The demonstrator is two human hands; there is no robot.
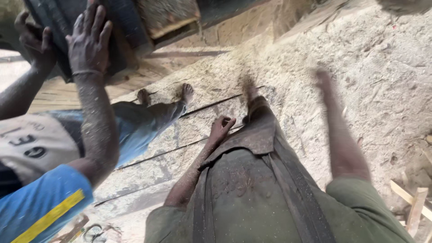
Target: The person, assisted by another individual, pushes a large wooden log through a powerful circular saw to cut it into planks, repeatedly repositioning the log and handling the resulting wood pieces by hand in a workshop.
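My left hand point(220, 128) reaches down with its fingers curled over the upper edge of the dark, dusty apron point(252, 189) that covers my raised leg. My foot point(250, 93) beyond it is blurred. My right hand point(324, 80) is stretched out over the sawdust, blurred, fingers straight and holding nothing. Both my sleeves are green. At the left a co-worker in a blue-sleeved shirt presses both hands point(89, 42) against a big dark slab point(121, 31) at the top left.
Sawdust point(360, 67) covers the ground. Thin dark rails point(180, 148) run slantwise across it. The co-worker's bare feet point(186, 92) and blue trousers lie just left of my leg. Pale wood offcuts point(416, 207) sit at the bottom right, a plank floor point(58, 92) at the left.
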